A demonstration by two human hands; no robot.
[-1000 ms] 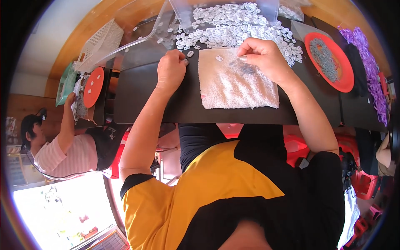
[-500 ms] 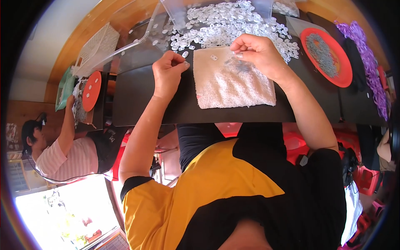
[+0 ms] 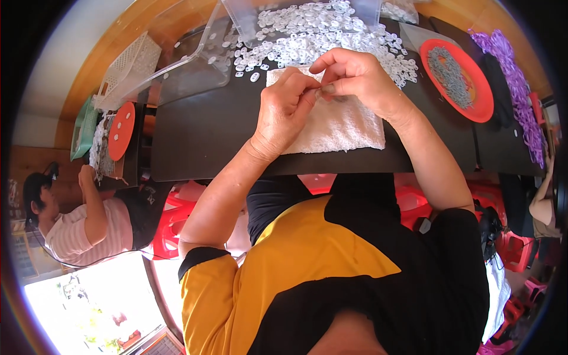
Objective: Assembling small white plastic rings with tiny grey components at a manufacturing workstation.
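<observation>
The left hand and the right hand meet above a pale fuzzy cloth, thumbs and fingers drawn together so that their tips touch or nearly touch; whether anything small is pinched between them cannot be told. The cloth lies beneath both hands on the dark tabletop. Just beyond the hands spreads a heap of small white oval pieces, some inside a clear plastic bin. One white piece lies apart, near the left hand and beyond it. To the right of the right hand, a red plate bears a pile of thin grey pieces, with purple strands farther right. Well left of the left hand sits another person.
</observation>
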